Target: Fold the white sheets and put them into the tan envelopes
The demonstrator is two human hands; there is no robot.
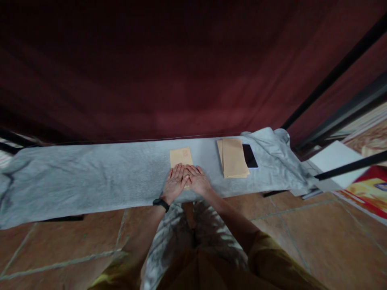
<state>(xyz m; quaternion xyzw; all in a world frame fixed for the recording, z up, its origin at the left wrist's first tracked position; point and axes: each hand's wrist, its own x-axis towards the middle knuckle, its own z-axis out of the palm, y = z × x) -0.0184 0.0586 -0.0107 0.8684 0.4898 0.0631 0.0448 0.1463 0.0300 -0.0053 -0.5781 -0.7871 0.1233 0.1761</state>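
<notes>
A tan paper envelope [180, 156] with small reddish print in its upper right corner lies on the grey cloth. My left hand [175, 183] rests flat on its lower part, fingers stretched out, with a dark band on the wrist. Beside it my right hand [197, 180] also lies flat on the envelope, its fingers extended. The two hands touch or overlap at the thumbs and hide the envelope's lower half. To the right is a small stack of brown envelopes [235, 158], partly covering a dark-screened phone or tablet [250, 156].
The grey cloth [90, 177] covers a long narrow shelf or bench, bunched at its right end. Behind it hangs a dark red curtain-like surface [181, 88]. Black metal bars [338, 68] slant at the right, near white sheets [335, 161] and a red-yellow package [369, 189]. Below is tiled floor [90, 241].
</notes>
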